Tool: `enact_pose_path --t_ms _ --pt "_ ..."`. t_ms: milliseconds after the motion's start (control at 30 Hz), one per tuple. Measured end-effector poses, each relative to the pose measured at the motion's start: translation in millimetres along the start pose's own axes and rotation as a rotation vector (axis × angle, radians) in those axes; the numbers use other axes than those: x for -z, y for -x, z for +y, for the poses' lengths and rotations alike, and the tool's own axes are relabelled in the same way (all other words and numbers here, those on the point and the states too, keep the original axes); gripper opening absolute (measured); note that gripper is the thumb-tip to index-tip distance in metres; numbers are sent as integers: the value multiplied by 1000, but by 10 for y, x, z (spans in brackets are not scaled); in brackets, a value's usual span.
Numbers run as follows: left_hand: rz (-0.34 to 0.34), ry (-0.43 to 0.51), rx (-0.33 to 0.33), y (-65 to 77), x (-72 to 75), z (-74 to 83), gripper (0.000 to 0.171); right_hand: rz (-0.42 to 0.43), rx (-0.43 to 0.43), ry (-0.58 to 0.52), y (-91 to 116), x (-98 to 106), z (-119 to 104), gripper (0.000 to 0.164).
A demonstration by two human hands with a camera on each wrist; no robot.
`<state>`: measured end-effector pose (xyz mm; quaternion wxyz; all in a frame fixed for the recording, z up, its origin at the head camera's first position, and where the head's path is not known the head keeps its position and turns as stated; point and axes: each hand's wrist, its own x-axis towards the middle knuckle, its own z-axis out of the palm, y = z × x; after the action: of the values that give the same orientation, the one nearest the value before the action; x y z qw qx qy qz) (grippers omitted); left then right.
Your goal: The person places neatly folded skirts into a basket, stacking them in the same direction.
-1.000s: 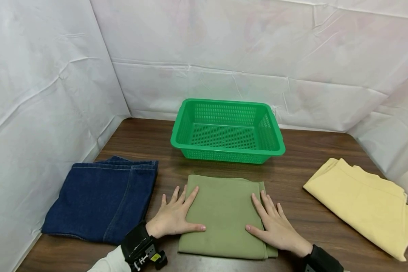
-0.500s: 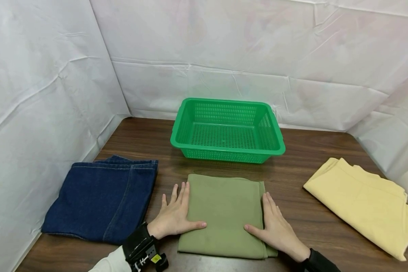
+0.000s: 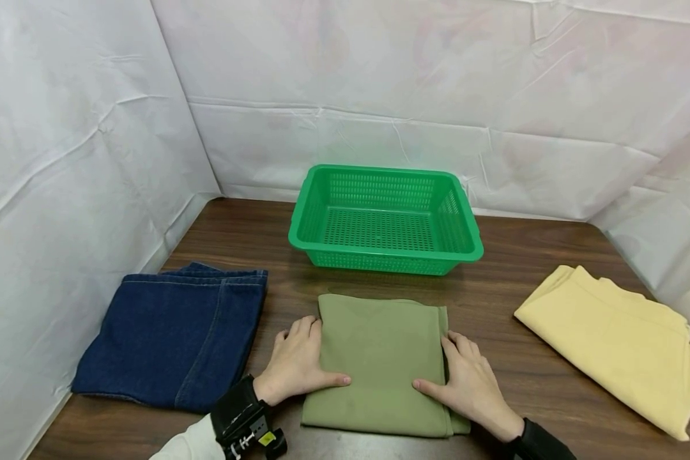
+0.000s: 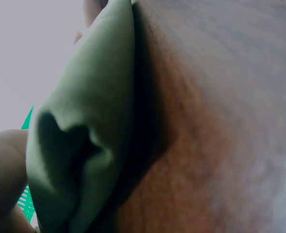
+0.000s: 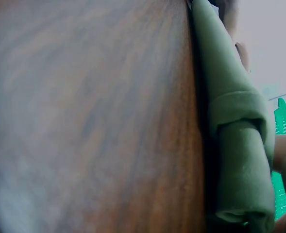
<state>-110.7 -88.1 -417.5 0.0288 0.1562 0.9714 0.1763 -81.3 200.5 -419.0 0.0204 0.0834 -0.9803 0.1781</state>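
Note:
A folded green cloth [image 3: 382, 364] lies flat on the table in front of me, several layers thick. At its left edge my left hand [image 3: 296, 358] grips it, thumb on top and fingers bent down along the side. My right hand [image 3: 471, 383] does the same at the right edge, its thumb pointing inward over the cloth. The fingertips of both hands are hidden at the edges. From the left wrist, the near fold of the cloth [image 4: 89, 121] shows a gaping crease close over the wood. The right wrist view shows its rolled layered edge [image 5: 242, 160].
A green plastic basket [image 3: 379, 252] with nothing in it stands behind the cloth. Folded dark blue denim [image 3: 172, 338] lies to the left, a folded yellow cloth [image 3: 615, 345] to the right. White sheeting [image 3: 379, 76] walls in the wooden table [image 3: 512, 255] at back and sides.
Both hands have gone from spread flat on the green cloth to fingers drawn together and curled down at its side edges, thumbs staying on top. The cloth has stayed in place.

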Motion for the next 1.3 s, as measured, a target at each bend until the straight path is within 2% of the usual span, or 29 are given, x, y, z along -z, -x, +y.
enact_pose_path --t_ms 100,200,333,533,700,933,1067,1300 --pt "25 8 -23 -3 -3 18 105 28 5 -16 0 4 -11 91" --pt "9 104 -11 -7 -1 40 105 16 -5 -78 -9 18 -28 95" --pt "-15 201 24 -21 3 64 109 -36 -48 -160 -36 40 -52 107" --pt "-21 237 46 -33 6 79 110 -127 -143 -214 -62 81 -97 117" --pt "-16 309 66 -34 -14 80 109 -176 -179 -244 -107 99 -122 114" --pt "-8 405 115 -44 -26 92 106 -203 -193 -324 -161 131 -151 105" --pt "-23 450 138 -54 -3 94 103 -217 -210 -339 -159 135 -173 102" --pt "-50 595 166 -54 26 80 96 -227 -216 -362 -167 133 -208 101"
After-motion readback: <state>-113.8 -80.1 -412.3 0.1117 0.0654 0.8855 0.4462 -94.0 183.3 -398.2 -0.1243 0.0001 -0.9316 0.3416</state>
